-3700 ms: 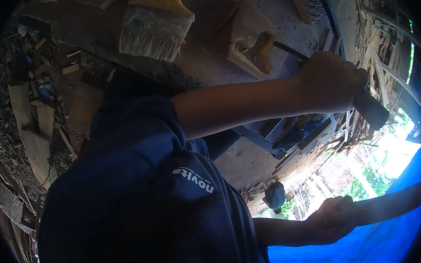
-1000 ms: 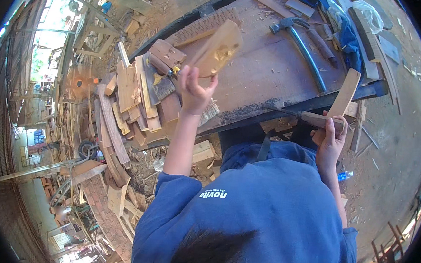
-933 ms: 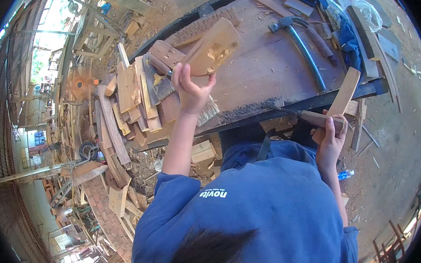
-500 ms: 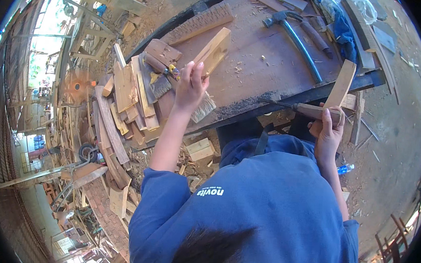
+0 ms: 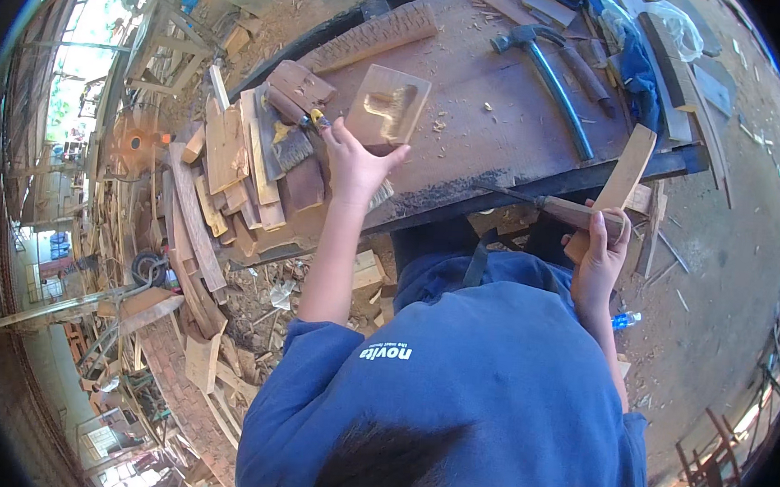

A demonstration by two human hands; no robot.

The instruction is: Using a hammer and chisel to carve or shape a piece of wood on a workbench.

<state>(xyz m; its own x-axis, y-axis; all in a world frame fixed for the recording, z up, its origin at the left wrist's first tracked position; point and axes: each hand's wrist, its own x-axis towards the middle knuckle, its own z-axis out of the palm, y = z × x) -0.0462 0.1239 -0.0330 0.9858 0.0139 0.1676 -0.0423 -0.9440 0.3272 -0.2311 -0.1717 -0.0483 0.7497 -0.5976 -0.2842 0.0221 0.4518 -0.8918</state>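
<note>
Left hand (image 5: pixel 357 164), thumb spread, pinches a block (image 5: pixel 368 120) hollow-up, seemingly for viewing; right hand (image 5: pixel 598 258) clasps chisel (image 5: pixel 566 210) and stick (image 5: pixel 629 168) by the table's near edge (image 5: pixel 448 191).

A: In the head view, your left hand (image 5: pixel 359 164) at eleven o'clock?
B: You grip a wooden block (image 5: pixel 356 125), its carved hollow facing the camera.
A: Your right hand (image 5: pixel 600 245), three o'clock?
B: You hold a wooden-handled tool (image 5: pixel 566 211) crossing a wood strip (image 5: pixel 628 170). Hammer (image 5: pixel 559 92) noted between one and two.
</note>
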